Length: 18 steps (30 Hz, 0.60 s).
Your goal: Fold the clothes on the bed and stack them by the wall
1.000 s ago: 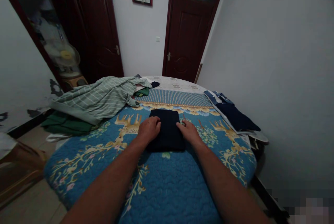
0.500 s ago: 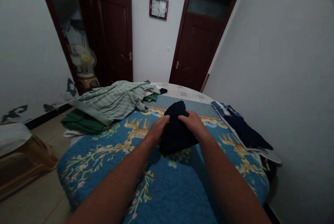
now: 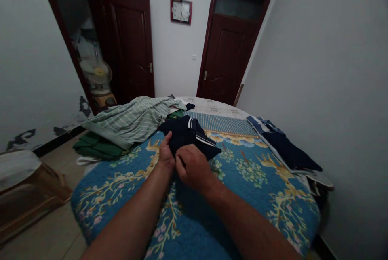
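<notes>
A folded navy polo shirt, its collar edged with white stripes, is held over the patterned blue cover. My left hand grips its near left edge, thumb on top and the other fingers hidden beneath. Curled at the near edge, close beside the left one, my right hand has its fingers closed on the shirt; its fingertips are partly out of sight. A grey-green striped cloth lies bunched just beyond to the left.
Dark green folded fabric sticks out under the striped cloth. A stack of folded clothes lies along the right edge. At left stands a wooden stool. Two dark red doors, one of them a closed door, and a wall clock are behind.
The navy shirt has been turned, so its white-striped collar now shows, and it sits further left. My right hand has moved from its right side down to the near edge by my left hand.
</notes>
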Available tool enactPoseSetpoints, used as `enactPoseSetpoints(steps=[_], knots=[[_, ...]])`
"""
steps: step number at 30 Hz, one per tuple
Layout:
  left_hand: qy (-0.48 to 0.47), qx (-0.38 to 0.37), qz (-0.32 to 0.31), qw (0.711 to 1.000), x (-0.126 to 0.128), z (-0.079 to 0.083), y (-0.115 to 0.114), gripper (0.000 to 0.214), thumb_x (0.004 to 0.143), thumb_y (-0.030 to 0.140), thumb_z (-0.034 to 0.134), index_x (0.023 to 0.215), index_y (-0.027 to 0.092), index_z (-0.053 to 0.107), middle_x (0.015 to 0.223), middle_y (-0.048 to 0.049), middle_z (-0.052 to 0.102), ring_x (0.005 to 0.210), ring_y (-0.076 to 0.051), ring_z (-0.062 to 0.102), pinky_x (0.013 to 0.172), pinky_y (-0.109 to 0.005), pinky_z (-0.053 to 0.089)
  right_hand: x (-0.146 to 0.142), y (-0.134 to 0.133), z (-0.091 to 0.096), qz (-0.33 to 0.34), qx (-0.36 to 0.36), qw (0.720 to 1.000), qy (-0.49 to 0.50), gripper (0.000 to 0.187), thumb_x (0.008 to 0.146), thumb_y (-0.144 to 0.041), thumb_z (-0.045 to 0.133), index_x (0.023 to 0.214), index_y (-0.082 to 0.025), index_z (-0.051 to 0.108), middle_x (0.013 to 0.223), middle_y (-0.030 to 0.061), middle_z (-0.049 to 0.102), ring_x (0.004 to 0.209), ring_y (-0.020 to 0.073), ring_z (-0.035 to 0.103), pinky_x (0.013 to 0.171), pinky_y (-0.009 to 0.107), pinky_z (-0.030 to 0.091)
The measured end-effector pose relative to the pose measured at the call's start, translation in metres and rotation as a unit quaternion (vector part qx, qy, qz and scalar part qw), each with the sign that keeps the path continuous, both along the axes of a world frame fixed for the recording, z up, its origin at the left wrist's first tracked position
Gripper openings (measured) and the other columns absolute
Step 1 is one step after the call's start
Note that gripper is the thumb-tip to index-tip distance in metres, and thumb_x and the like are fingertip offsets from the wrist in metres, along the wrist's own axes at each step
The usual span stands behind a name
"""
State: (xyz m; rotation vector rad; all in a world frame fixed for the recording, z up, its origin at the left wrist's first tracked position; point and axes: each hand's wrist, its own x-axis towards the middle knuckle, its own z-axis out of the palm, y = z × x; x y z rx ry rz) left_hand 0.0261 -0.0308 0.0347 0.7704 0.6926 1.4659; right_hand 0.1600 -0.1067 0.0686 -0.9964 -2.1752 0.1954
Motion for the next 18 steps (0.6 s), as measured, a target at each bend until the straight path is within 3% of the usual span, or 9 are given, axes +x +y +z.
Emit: enactPoseSetpoints(steps=[2,4,6,8,11,13,16,18], knots=[[-0.055,-0.012,-0.002,0.998,-0.003,0.002,0.000,0.061,0.088,0.067,0.065,0.119,0.016,0.077,0.112,-0.0139,0.085,0.116,-0.038,0.077,0.107,-0.057,0.060,0.021,-0.001,-0.012,0.007,-0.084,0.995,0.044,0.030,0.101,-0.035,0.059,0.077,-0.022,0.070,0.084,0.0082,0.073,0.083,0.0213,0.066,0.085,0.035,0.053],[-0.089,-0.017,-0.018,0.996,-0.004,0.005,-0.002,0.065,0.089,0.065,0.066,0.129,0.015,0.075,0.120,-0.0154,0.083,0.122,-0.039,0.075,0.109,-0.060,0.058,0.044,0.002,-0.024,0.015,-0.252,0.965,0.072,0.047,0.102,-0.051,0.060,0.066,-0.022,0.067,0.065,0.0047,0.066,0.064,0.0171,0.060,0.069,0.030,0.049],[-0.095,-0.013,-0.018,0.995,-0.004,0.006,-0.004,0.068,0.089,0.066,0.065,0.134,0.014,0.074,0.126,-0.0160,0.082,0.126,-0.040,0.073,0.111,-0.061,0.056,0.064,0.006,-0.037,0.031,-0.433,0.891,0.133,0.057,0.098,-0.068,0.062,0.068,-0.020,0.070,0.062,0.0050,0.067,0.056,0.0162,0.061,0.057,0.026,0.045],[-0.110,-0.022,-0.013,0.994,-0.002,0.006,-0.005,0.067,0.091,0.065,0.063,0.135,0.015,0.073,0.126,-0.0153,0.082,0.127,-0.039,0.073,0.113,-0.060,0.056,0.078,0.012,-0.048,0.055,-0.534,0.802,0.260,0.058,0.089,-0.077,0.069,0.085,-0.019,0.077,0.079,0.0091,0.077,0.068,0.0211,0.073,0.057,0.026,0.049],[-0.131,-0.044,-0.023,0.990,0.003,0.003,-0.007,0.063,0.093,0.062,0.062,0.133,0.015,0.074,0.124,-0.0142,0.083,0.126,-0.039,0.074,0.115,-0.061,0.055,0.080,0.021,-0.057,0.095,-0.527,0.705,0.465,0.059,0.080,-0.070,0.083,0.116,-0.023,0.077,0.117,0.0115,0.082,0.107,0.0306,0.079,0.078,0.039,0.064],[-0.116,-0.041,-0.035,0.992,0.007,-0.001,-0.006,0.063,0.093,0.061,0.063,0.135,0.015,0.074,0.125,-0.0145,0.083,0.127,-0.040,0.074,0.115,-0.063,0.055,0.072,0.027,-0.059,0.073,-0.477,0.673,0.560,0.058,0.077,-0.058,0.090,0.123,-0.025,0.075,0.125,0.0094,0.081,0.119,0.0326,0.076,0.093,0.047,0.065],[-0.093,-0.022,-0.042,0.995,0.009,-0.006,-0.003,0.065,0.091,0.059,0.067,0.139,0.017,0.073,0.130,-0.0146,0.081,0.132,-0.041,0.071,0.117,-0.064,0.054,0.062,0.034,-0.058,-0.012,-0.366,0.659,0.657,0.057,0.072,-0.042,0.092,0.124,-0.026,0.075,0.124,0.0061,0.082,0.127,0.0323,0.073,0.108,0.049,0.061],[-0.103,-0.010,-0.035,0.994,0.006,-0.007,0.001,0.064,0.092,0.059,0.068,0.141,0.019,0.073,0.135,-0.0130,0.080,0.136,-0.039,0.069,0.119,-0.062,0.052,0.066,0.036,-0.054,-0.043,-0.305,0.687,0.658,0.056,0.072,-0.039,0.091,0.125,-0.026,0.076,0.124,0.0041,0.082,0.133,0.0318,0.070,0.118,0.051,0.055]])
